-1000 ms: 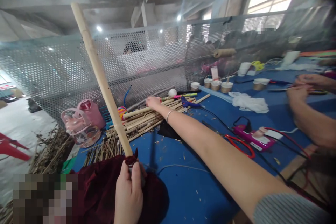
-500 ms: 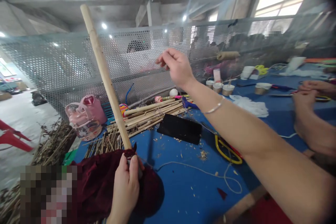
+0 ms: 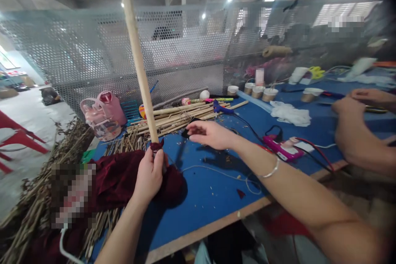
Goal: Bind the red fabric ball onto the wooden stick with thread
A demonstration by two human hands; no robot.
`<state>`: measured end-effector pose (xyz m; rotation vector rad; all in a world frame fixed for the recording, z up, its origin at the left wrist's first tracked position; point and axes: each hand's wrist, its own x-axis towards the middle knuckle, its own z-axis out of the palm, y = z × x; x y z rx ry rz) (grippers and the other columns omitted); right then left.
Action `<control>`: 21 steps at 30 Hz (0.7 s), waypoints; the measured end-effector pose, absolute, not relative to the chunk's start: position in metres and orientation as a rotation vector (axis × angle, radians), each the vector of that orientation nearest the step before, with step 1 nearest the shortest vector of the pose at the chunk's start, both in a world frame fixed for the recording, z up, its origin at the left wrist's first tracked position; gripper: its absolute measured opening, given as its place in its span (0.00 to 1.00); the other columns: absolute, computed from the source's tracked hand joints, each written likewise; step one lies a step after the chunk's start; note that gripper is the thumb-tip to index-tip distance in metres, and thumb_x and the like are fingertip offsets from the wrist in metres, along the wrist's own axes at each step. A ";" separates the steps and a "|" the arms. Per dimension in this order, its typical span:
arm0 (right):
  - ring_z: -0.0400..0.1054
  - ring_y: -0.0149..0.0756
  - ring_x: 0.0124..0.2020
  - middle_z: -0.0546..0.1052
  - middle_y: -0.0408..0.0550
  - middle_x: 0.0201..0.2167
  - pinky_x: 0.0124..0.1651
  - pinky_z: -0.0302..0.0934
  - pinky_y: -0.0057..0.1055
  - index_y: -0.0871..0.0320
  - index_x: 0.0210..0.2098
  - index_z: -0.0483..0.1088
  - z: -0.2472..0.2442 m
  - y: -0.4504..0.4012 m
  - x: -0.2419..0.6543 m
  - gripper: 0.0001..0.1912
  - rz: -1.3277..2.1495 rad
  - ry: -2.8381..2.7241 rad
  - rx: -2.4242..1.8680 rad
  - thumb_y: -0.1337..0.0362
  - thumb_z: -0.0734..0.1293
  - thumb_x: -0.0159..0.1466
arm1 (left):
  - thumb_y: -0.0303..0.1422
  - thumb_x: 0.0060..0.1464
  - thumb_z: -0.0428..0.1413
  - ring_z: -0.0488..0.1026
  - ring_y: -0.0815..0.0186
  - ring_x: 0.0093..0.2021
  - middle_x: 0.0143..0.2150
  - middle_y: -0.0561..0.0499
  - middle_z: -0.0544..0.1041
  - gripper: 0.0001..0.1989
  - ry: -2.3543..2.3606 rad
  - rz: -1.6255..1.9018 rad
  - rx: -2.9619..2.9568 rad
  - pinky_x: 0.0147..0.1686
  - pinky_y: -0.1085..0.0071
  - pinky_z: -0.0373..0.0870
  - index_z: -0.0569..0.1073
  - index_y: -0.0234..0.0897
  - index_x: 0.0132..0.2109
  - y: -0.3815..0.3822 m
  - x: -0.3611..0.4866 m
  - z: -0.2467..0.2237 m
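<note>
My left hand [image 3: 150,173] is wrapped round the lower end of a long, pale wooden stick [image 3: 138,51], which stands nearly upright. Dark red cloth [image 3: 119,177] gathers round the stick's foot, inside my grip, and a rounded bundle of it [image 3: 171,187] bulges beside the hand. My right hand [image 3: 210,134] hovers over the table, to the right of the stick. Its fingers are curled together, and whatever they pinch, if anything, is too small to see. A thin string [image 3: 213,173] runs from near my left hand across the blue tabletop [image 3: 198,210] into a loop.
Bamboo-like sticks [image 3: 185,113] lie behind my hands, with a blue-handled tool [image 3: 222,108] at their right. A pink bottle [image 3: 111,107] stands left. Paper cups [image 3: 269,94], a magenta power strip [image 3: 283,148] and another person's hands [image 3: 349,107] are right. A perforated metal screen [image 3: 192,57] rises behind.
My right hand has come down from in front of the screen to just above the table. My left hand keeps hold of the stick and cloth. The view has shifted, showing the table's front edge.
</note>
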<state>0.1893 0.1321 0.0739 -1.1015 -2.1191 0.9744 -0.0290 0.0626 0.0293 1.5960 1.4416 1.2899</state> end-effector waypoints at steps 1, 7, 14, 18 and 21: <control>0.67 0.32 0.43 0.72 0.51 0.44 0.48 0.61 0.32 0.61 0.51 0.62 0.070 0.128 0.179 0.24 1.126 -2.038 -0.978 0.58 0.67 0.58 | 0.43 0.58 0.45 0.63 0.71 0.21 0.23 0.56 0.68 0.14 1.390 1.273 1.597 0.24 0.74 0.61 0.63 0.38 0.32 0.064 -0.024 0.033; 0.66 0.27 0.29 0.69 0.48 0.35 0.34 0.63 0.28 0.61 0.41 0.63 0.060 0.133 0.137 0.28 1.791 -1.746 -0.598 0.42 0.52 0.63 | 0.44 0.56 0.46 0.68 0.69 0.23 0.26 0.54 0.71 0.14 1.165 1.221 1.491 0.25 0.73 0.65 0.64 0.37 0.37 0.080 -0.009 0.045; 0.61 0.25 0.24 0.71 0.44 0.28 0.23 0.52 0.22 0.60 0.37 0.62 0.067 0.121 0.138 0.18 1.558 -2.122 -0.986 0.51 0.64 0.59 | 0.45 0.56 0.47 0.64 0.69 0.22 0.23 0.55 0.68 0.15 1.384 1.197 1.567 0.24 0.74 0.60 0.66 0.36 0.35 0.083 -0.021 0.030; 0.59 0.26 0.23 0.71 0.44 0.27 0.25 0.53 0.24 0.61 0.39 0.62 0.067 0.110 0.141 0.14 1.120 -2.266 -1.180 0.57 0.64 0.60 | 0.45 0.56 0.47 0.63 0.69 0.24 0.25 0.55 0.67 0.15 1.437 1.185 1.604 0.25 0.74 0.58 0.65 0.37 0.35 0.083 -0.018 0.030; 0.63 0.29 0.29 0.73 0.47 0.33 0.29 0.57 0.25 0.61 0.44 0.62 0.068 0.114 0.144 0.23 1.056 -2.309 -1.030 0.54 0.68 0.55 | 0.44 0.56 0.48 0.63 0.68 0.26 0.26 0.54 0.68 0.14 1.425 1.200 1.633 0.28 0.73 0.60 0.66 0.36 0.35 0.086 -0.012 0.032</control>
